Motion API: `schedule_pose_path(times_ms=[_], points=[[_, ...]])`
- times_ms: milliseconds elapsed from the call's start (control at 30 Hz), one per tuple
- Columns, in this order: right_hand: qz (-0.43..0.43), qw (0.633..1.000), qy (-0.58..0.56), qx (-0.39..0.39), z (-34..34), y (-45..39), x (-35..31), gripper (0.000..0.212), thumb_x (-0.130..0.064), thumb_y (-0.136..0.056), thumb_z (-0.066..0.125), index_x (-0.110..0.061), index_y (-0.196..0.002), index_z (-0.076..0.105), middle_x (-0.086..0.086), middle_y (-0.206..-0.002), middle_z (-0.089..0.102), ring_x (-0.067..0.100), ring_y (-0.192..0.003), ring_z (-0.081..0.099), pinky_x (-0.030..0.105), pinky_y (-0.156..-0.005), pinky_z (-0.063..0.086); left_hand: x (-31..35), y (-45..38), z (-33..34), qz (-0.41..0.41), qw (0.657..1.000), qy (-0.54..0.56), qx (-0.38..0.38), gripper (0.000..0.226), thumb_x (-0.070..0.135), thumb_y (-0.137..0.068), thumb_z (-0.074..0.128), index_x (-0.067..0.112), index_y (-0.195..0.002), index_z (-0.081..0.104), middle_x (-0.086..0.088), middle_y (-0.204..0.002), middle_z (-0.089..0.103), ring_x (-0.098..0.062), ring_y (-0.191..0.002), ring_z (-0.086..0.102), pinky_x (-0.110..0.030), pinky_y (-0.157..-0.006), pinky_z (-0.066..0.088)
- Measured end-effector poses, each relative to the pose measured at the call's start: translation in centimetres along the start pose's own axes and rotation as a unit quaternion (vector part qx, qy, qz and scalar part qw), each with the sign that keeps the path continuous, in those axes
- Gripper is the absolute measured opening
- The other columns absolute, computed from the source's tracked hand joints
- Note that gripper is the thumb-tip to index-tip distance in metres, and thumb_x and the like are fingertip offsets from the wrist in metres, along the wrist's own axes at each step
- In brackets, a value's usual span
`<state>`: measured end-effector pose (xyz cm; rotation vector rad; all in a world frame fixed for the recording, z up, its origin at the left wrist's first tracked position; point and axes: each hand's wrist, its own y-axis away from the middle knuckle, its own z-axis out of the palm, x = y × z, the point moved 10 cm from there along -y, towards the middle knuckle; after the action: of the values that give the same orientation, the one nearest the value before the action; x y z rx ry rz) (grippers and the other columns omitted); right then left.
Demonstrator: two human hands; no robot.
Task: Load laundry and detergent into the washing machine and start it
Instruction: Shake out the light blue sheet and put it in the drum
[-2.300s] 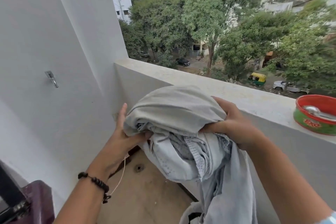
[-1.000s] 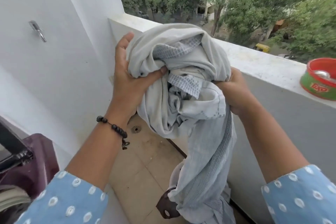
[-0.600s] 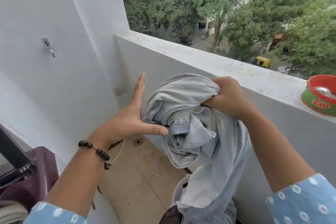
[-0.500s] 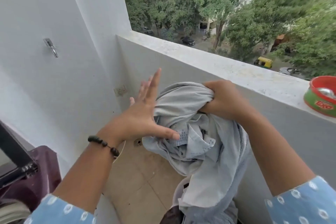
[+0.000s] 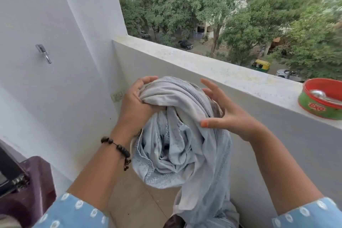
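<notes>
both hands on bundled grey cloth (image 5: 177, 135): left hand (image 5: 135, 103) fingers curled gripping it, right hand (image 5: 227, 114) fingers spread, thumb pressing

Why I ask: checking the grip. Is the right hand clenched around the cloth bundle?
No, the right hand lies against the cloth bundle with fingers spread.

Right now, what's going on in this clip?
A person on a balcony is bundling a pale grey-blue cloth. The left hand grips the top of the bundle, while the right hand rests against its side with fingers spread. The tail of the cloth hangs towards the floor. The maroon washing machine sits at lower left, not yet loaded. A red and green Exo tub stands on the parapet ledge.
</notes>
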<state>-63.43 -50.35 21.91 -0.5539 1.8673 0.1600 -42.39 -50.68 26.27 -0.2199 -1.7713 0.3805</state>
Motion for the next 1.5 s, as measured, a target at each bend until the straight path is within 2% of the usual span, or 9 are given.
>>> schedule_pose_path(times_ms=[233, 400, 567, 700, 800, 900, 1067, 1233, 1500], points=[[0.009, 0.993, -0.120, -0.011, 0.2, 1.4, 3.2, 0.122, -0.063, -0.051, 0.087, -0.054, -0.148, 0.015, -0.025, -0.155, 0.028, 0.004, -0.141, 0.034, 0.048, -0.117, 0.029, 3.5, -1.5, -3.9, 0.033, 0.969, 0.216, 0.117, 0.052, -0.002, -0.067, 0.072, -0.006, -0.118, 0.061, -0.010, -0.103, 0.072, -0.018, -0.093, 0.068, -0.029, -0.079, 0.055], [-0.004, 0.984, -0.178, 0.000, 0.6, 0.8, 3.0, 0.132, -0.056, -0.046, 0.092, -0.043, -0.151, 0.014, -0.013, -0.151, 0.039, 0.009, -0.135, 0.046, 0.038, -0.109, 0.042, 0.6, -1.8, -3.5, -0.043, 0.914, 0.373, 0.155, 0.072, 0.019, -0.066, 0.080, -0.001, -0.131, 0.058, -0.026, -0.131, 0.059, -0.040, -0.120, 0.059, -0.054, -0.104, 0.046], [-0.021, 0.975, -0.200, 0.092, -0.4, 0.0, 1.8, 0.089, -0.018, -0.055, 0.088, -0.032, -0.133, 0.047, -0.011, -0.121, 0.067, 0.012, -0.113, 0.064, 0.029, -0.087, 0.055, -2.7, -0.8, -0.6, -0.099, 0.902, 0.416, 0.067, 0.078, 0.026, -0.075, 0.081, 0.004, -0.141, 0.048, -0.027, -0.143, 0.048, -0.043, -0.130, 0.049, -0.061, -0.111, 0.034], [-0.037, 0.960, -0.218, 0.170, -3.0, 0.2, 1.2, 0.070, -0.007, -0.052, 0.082, -0.029, -0.115, 0.060, -0.011, -0.103, 0.074, 0.012, -0.098, 0.070, 0.028, -0.077, 0.057, -4.5, 1.2, -1.4, -0.114, 0.957, 0.265, 0.022, 0.071, 0.020, -0.072, 0.082, 0.000, -0.134, 0.052, -0.017, -0.125, 0.065, -0.030, -0.111, 0.065, -0.041, -0.086, 0.055], [-0.054, 0.975, -0.133, 0.167, -4.4, -0.3, -0.6, 0.067, -0.003, -0.055, 0.081, -0.032, -0.113, 0.064, -0.008, -0.107, 0.072, 0.013, -0.102, 0.068, 0.036, -0.083, 0.057, -5.9, 2.6, -2.1, -0.160, 0.967, 0.183, -0.077, 0.128, 0.019, -0.052, 0.094, 0.039, -0.153, 0.018, 0.006, -0.138, 0.056, -0.010, -0.122, 0.059, -0.033, -0.086, 0.057], [-0.086, 0.991, -0.001, 0.098, -3.7, -1.0, -3.7, 0.064, 0.002, -0.066, 0.084, -0.022, -0.122, 0.062, -0.006, -0.111, 0.069, 0.010, -0.106, 0.066, 0.036, -0.089, 0.055, -4.1, 3.4, -2.4, -0.139, 0.974, 0.039, -0.175, 0.141, 0.047, -0.039, 0.097, 0.071, -0.139, 0.001, 0.020, -0.158, 0.023, 0.006, -0.143, 0.024, -0.043, -0.116, 0.027], [-0.129, 0.975, 0.181, -0.010, 1.1, -2.4, -7.2, 0.062, -0.015, -0.072, 0.085, -0.022, -0.128, 0.057, -0.009, -0.115, 0.067, 0.004, -0.106, 0.064, 0.037, -0.089, 0.053, 0.5, 3.6, 2.5, 0.015, 0.933, -0.254, -0.254, 0.142, 0.068, -0.043, 0.082, 0.064, -0.138, -0.023, 0.027, -0.160, -0.007, 0.000, -0.149, -0.007, -0.052, -0.122, 0.004], [-0.175, 0.960, 0.220, -0.013, 2.0, -2.1, -9.4, 0.065, -0.023, -0.072, 0.085, -0.020, -0.129, 0.055, -0.007, -0.116, 0.066, 0.007, -0.105, 0.063, 0.037, -0.088, 0.052, 3.0, 3.1, 2.1, 0.121, 0.961, -0.233, -0.081, 0.100, 0.054, -0.053, 0.081, 0.039, -0.140, 0.035, 0.030, -0.117, 0.060, 0.002, -0.104, 0.061, -0.038, -0.093, 0.052], [-0.043, 0.998, 0.011, -0.047, 1.0, -0.9, -2.8, 0.115, -0.051, -0.060, 0.087, -0.052, -0.148, 0.014, -0.009, -0.154, 0.032, 0.005, -0.139, 0.038, 0.039, -0.116, 0.033, 2.4, 1.6, -2.0, 0.068, 0.993, -0.021, 0.091, 0.063, -0.001, -0.062, 0.088, 0.014, -0.114, 0.056, 0.009, -0.099, 0.068, 0.003, -0.085, 0.066, -0.015, -0.073, 0.052]])
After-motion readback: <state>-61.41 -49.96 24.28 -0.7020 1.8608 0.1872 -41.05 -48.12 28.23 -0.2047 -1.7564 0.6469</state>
